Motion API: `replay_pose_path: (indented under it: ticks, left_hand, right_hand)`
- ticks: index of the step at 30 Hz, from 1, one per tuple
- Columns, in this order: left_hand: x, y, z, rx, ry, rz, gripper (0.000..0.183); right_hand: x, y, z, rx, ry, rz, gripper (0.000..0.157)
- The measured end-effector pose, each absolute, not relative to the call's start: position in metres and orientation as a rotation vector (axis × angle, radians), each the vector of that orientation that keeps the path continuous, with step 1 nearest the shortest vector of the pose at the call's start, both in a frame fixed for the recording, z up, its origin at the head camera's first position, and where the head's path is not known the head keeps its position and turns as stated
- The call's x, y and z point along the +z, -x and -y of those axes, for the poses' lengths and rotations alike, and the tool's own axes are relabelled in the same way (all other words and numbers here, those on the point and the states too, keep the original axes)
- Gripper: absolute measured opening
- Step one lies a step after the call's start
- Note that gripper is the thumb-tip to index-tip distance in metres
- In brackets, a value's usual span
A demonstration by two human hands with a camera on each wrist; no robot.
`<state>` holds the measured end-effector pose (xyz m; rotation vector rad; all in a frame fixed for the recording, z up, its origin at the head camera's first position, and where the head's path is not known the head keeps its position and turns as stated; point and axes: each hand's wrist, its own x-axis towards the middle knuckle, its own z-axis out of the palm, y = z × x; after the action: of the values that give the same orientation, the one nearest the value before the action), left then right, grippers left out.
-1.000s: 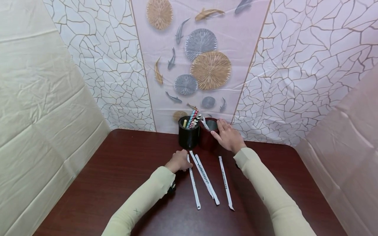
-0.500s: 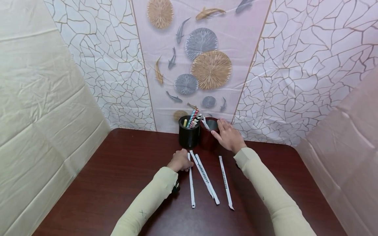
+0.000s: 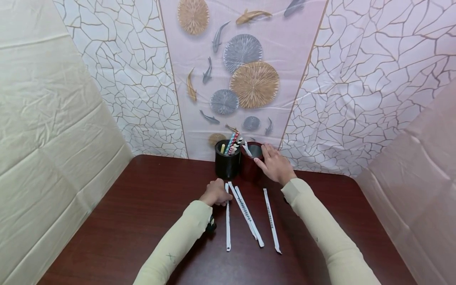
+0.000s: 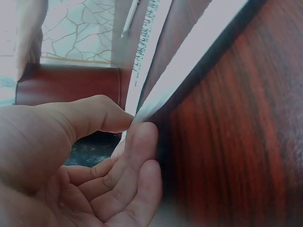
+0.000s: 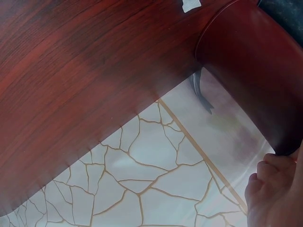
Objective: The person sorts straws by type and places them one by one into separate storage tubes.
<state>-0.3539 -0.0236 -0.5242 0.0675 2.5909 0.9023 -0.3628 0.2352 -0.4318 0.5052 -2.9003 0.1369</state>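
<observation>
1. Currently, the left hand [image 3: 215, 192] pinches a paper-wrapped straw [image 3: 228, 229] near its far end, over the tabletop [image 3: 142, 221].
2. The right hand [image 3: 276, 168] rests unclenched on the reddish-brown cup [image 3: 249, 169].
3. The straw is probably light, stiff but crushable; pinch gently.

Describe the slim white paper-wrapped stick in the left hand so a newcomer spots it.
On the dark red-brown wood-grained table, find the black cylindrical cup. On its near side is the slim white paper-wrapped stick, leftmost of those on the table. Unlike the slanting white paper-wrapped sticks to its right, it is pinched near its far end by the left hand.
</observation>
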Motion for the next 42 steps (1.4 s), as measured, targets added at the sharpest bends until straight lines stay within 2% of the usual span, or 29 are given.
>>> replay_pose_path:
  ticks: [4, 12, 13, 19, 20, 28, 42]
  left_hand:
    - [-0.522, 0.354, 0.029, 0.905, -0.138, -2.649, 0.025]
    - [-0.463, 0.322, 0.033, 0.964, -0.143, -2.701, 0.024]
    - [-0.472, 0.329, 0.035, 0.979, -0.176, -2.722, 0.026]
    - [-0.457, 0.328, 0.038, 0.928, -0.217, -2.81, 0.032]
    - [-0.443, 0.32, 0.037, 0.914, -0.195, -2.812, 0.031]
    - [-0.415, 0.316, 0.039, 0.868, -0.265, -2.904, 0.032]
    - [-0.334, 0.323, 0.046, 0.916, -0.464, -3.002, 0.034]
  right_hand:
    - [-0.432, 0.363, -0.235, 0.136, -0.505, 2.902, 0.08]
    - [-0.435, 0.364, -0.236, 0.117, -0.506, 2.895, 0.079]
    - [-0.435, 0.364, -0.236, 0.116, -0.507, 2.892, 0.079]
    - [-0.435, 0.365, -0.235, 0.117, -0.517, 2.884, 0.078]
    - [-0.435, 0.365, -0.235, 0.119, -0.517, 2.885, 0.078]
    - [-0.435, 0.365, -0.236, 0.11, -0.521, 2.891, 0.079]
    - [-0.435, 0.365, -0.235, 0.124, -0.506, 2.914, 0.079]
